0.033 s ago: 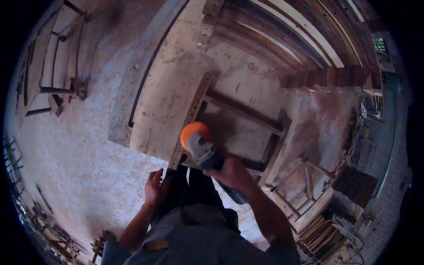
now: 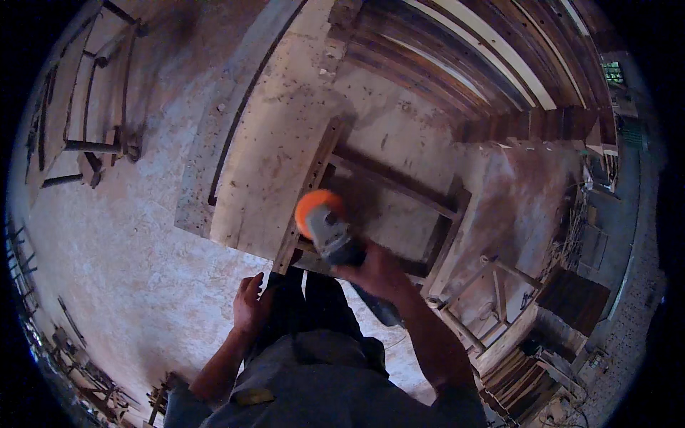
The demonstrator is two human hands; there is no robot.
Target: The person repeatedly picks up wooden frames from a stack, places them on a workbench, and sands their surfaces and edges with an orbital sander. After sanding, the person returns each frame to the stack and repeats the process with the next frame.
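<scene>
My right hand (image 2: 380, 274) is wrapped round the dark body of an angle grinder (image 2: 332, 235) with a grey head. Its round orange disc (image 2: 319, 208) is blurred and sits over the left rail of a dark wooden frame (image 2: 309, 184); whether it touches the wood I cannot tell. That frame lies on the work surface, with crosspieces running off to the right. My left hand (image 2: 250, 303) rests by my left leg, near the rail's near end. Its fingers are bent loosely and somewhat apart, and nothing shows in them.
A wide pale board (image 2: 260, 164) lies left of the frame. Long planks (image 2: 457, 53) are stacked at the far right. A wooden stand (image 2: 492, 278) is on the right, with cut wood (image 2: 521, 385) below it. Another wooden frame (image 2: 93, 121) stands at the far left.
The grinder's head has shifted slightly away from me along the rail, and my right hand has moved a little with it. My left hand has stayed where it was.
</scene>
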